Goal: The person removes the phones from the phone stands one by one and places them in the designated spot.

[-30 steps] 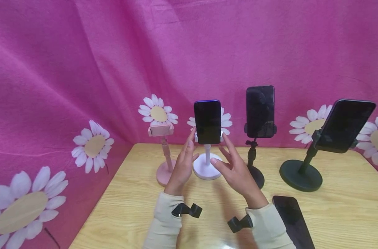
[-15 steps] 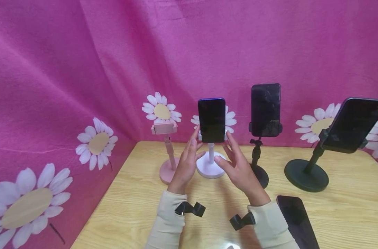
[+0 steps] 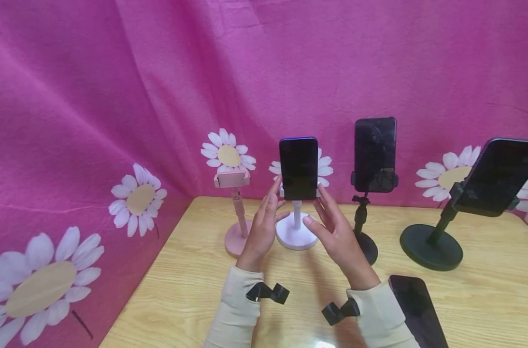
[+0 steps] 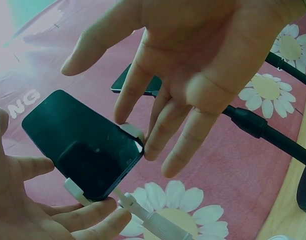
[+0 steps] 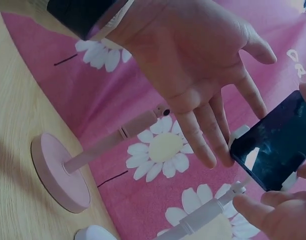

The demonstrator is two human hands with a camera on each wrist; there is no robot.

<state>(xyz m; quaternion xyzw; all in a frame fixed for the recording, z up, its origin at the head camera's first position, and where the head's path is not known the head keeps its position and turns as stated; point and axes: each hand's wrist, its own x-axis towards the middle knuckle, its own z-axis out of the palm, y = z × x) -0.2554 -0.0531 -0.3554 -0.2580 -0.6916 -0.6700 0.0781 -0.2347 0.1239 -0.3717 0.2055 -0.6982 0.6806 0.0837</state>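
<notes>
A black phone (image 3: 298, 166) stands upright in the clamp of a white phone stand (image 3: 296, 237) at the middle of the table. My left hand (image 3: 261, 232) is at the phone's lower left side, its fingers extended toward the clamp. On the opposite side, my right hand (image 3: 336, 241) has its fingertips right at the clamp's edge, with the thumb spread away. Both wrist views show the phone (image 4: 80, 142) between the two hands, with straight fingers near the white clamp ends (image 5: 239, 134). Neither hand curls around anything.
A pink phone stand (image 3: 236, 239) is at the left. To the right, a slim black stand (image 3: 360, 217) and a larger dark stand (image 3: 433, 246) each bear a phone. Another phone (image 3: 418, 309) lies flat by my right forearm. Behind hangs a pink daisy-print cloth (image 3: 290, 63).
The whole head view has shifted, so the stands appear a little farther right. Both hands stay beside the clamp with almost the same pose.
</notes>
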